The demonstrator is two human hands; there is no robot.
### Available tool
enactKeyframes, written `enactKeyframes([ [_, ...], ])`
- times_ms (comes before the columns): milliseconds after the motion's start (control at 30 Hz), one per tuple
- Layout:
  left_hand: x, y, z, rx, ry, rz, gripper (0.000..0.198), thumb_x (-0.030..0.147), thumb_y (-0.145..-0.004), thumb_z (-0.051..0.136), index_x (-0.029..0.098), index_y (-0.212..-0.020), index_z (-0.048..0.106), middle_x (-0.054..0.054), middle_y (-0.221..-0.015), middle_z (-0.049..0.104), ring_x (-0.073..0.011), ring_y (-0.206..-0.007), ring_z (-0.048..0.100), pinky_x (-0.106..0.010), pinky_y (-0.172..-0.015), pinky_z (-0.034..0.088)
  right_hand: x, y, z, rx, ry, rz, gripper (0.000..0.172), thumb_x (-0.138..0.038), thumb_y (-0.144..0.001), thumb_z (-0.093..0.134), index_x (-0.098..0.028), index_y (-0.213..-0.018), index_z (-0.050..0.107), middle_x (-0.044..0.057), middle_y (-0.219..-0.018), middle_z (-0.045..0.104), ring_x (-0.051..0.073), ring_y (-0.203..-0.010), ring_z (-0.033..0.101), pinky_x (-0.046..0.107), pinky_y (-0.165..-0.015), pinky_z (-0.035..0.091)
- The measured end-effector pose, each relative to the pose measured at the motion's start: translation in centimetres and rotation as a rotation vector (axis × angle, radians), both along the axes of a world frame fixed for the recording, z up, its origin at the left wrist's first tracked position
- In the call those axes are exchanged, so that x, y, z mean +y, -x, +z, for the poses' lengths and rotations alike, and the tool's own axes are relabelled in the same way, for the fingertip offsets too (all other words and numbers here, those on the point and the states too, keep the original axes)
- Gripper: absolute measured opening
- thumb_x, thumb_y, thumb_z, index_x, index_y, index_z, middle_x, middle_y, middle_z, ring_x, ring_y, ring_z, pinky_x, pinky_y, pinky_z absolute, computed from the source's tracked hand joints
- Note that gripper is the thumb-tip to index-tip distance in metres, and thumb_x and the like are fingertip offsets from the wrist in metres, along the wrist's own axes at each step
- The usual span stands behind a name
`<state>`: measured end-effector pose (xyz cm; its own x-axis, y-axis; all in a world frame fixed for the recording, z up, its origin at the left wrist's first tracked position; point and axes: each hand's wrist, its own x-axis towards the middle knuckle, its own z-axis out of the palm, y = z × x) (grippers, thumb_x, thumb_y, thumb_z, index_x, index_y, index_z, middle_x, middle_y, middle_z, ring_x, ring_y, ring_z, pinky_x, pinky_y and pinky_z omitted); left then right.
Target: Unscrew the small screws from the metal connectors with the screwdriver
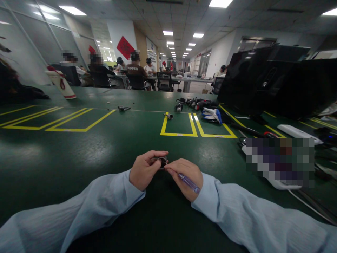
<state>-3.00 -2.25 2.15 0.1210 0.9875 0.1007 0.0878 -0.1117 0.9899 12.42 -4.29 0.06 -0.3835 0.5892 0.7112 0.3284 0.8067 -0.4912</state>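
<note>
My left hand (147, 168) is closed around a small round metal part (163, 161) with a dark hollow opening; its far side is hidden by my fingers. In my right hand (186, 177) lies a screwdriver (189, 182) with a clear purple handle. Its thin shaft points left, and the tip is at the opening of the metal part. Whether the tip touches anything inside cannot be made out. Both hands are close together above the green table (110, 151). Beyond them, a small metal cylinder (169, 116) rests by a yellow tape outline.
Farther back lie a blue and white glove (212, 115), a power tool (206, 104) with cables, and another small metal piece (123, 108). Dark monitors (271, 77) stand at right, near a white power strip (298, 134). A paper cup (61, 83) stands at left. Several people sit in the background.
</note>
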Motion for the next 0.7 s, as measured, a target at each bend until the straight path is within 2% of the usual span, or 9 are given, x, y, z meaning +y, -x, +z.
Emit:
enactKeyframes([
  [267,0.21,-0.06,-0.52,-0.031,0.020,0.008,0.022,0.013,-0.059,0.062,0.011,-0.081,0.067,-0.008,-0.088,0.069,-0.0182,-0.076,0.065,-0.028,-0.068,0.055,0.08,0.07,-0.28,-0.003,-0.023,-0.041,0.020,-0.011,-0.081,0.044,-0.016,-0.091,0.061,0.008,-0.083,0.067,0.015,-0.077,0.061,0.029,-0.071,0.049],
  [400,0.34,0.00,-0.65,-0.041,0.042,0.004,0.022,0.013,-0.059,0.062,0.011,-0.081,0.067,-0.007,-0.083,0.069,-0.0180,-0.073,0.065,-0.028,-0.067,0.055,0.09,0.15,-0.28,0.002,-0.029,-0.030,0.019,-0.010,-0.081,0.044,-0.014,-0.090,0.061,0.009,-0.082,0.067,0.016,-0.076,0.061,0.029,-0.070,0.049],
  [567,0.34,0.12,-0.44,-0.053,0.058,0.011,0.021,0.013,-0.058,0.063,0.012,-0.079,0.067,-0.007,-0.086,0.069,-0.0189,-0.076,0.065,-0.029,-0.068,0.055,0.29,0.13,-0.45,0.018,0.014,0.008,0.023,-0.012,-0.082,0.044,-0.019,-0.096,0.060,0.007,-0.085,0.066,0.015,-0.079,0.060,0.030,-0.072,0.048],
  [700,0.26,0.18,-0.39,-0.047,0.067,-0.007,0.023,0.015,-0.059,0.063,0.011,-0.081,0.066,-0.006,-0.078,0.069,-0.0181,-0.071,0.065,-0.030,-0.068,0.055,0.31,0.10,-0.39,0.022,0.036,0.022,0.022,-0.013,-0.082,0.044,-0.018,-0.096,0.061,0.007,-0.085,0.067,0.015,-0.078,0.061,0.030,-0.072,0.048],
])
